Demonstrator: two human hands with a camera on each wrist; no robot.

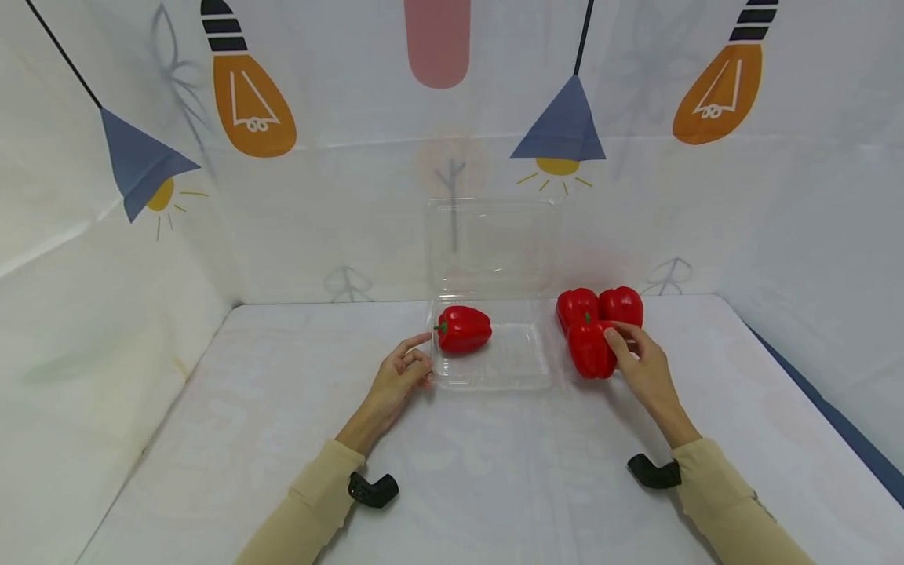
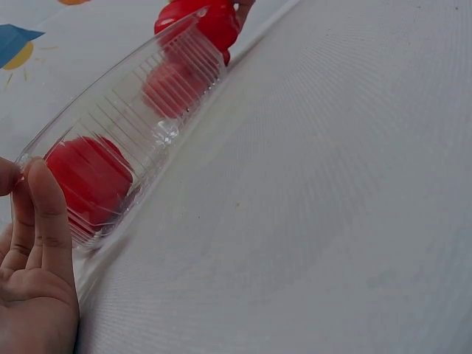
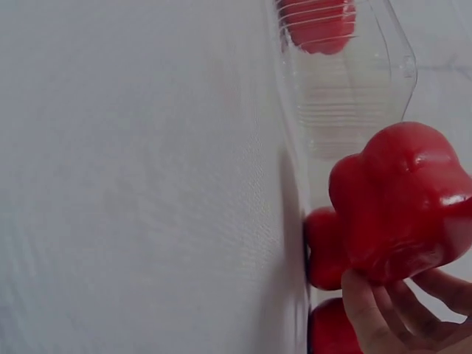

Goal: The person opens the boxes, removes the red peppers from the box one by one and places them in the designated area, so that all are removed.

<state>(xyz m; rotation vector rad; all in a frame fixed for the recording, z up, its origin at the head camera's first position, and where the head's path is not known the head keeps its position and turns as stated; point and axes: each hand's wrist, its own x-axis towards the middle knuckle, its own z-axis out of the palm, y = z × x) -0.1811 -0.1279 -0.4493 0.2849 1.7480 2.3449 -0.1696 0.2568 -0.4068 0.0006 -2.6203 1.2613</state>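
A clear plastic clamshell box lies at the back of the table, its lid standing up against the backdrop. One red bell pepper lies on its side inside, at the left, green stem pointing left. My left hand pinches the box's left rim between thumb and finger, as the left wrist view shows. With my right hand I grip another bell pepper by its side, just right of the box. In the right wrist view it is raised off the table.
Two more red bell peppers rest at the back right, behind the held one. A white cloth backdrop with printed lamps and bulbs rises along the table's back edge. Black curved devices sit at both wrists.
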